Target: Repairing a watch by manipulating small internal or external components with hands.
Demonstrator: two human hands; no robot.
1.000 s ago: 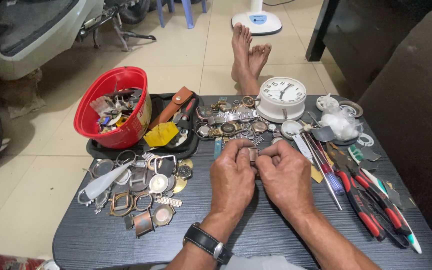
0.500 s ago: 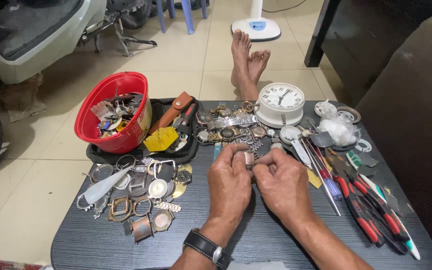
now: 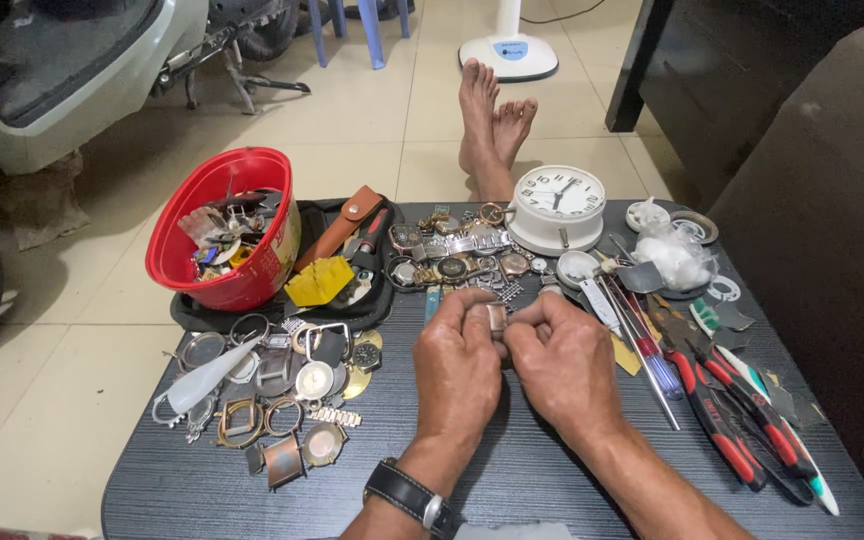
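I see a small metal watch part [image 3: 495, 317] pinched between my two hands just above the middle of the dark table [image 3: 512, 480]. My left hand [image 3: 459, 365] grips it with thumb and fingertips curled in, and my right hand [image 3: 562, 358] meets it from the other side the same way, knuckles nearly touching. A black wristwatch [image 3: 414, 496] sits on my left wrist near the table's near edge.

Just beyond my fingers lies a heap of watch faces and bracelets [image 3: 457, 255], with a white desk clock [image 3: 556, 206] standing behind it near the far edge. To my left, loose watch cases and rings [image 3: 272, 385] spread toward the left rim, and a red bowl [image 3: 224, 232] full of parts rests on a black tray [image 3: 337, 310]. To my right, red-handled pliers [image 3: 727, 415] and screwdrivers [image 3: 642, 350] run down to the right edge.

The barest stretch of table is the strip in front of me, around my forearms. Past the far edge I see a pair of bare feet [image 3: 492, 125] on pale tiled floor [image 3: 52, 350], a fan base [image 3: 508, 52], and a scooter [image 3: 62, 70] at the upper left.
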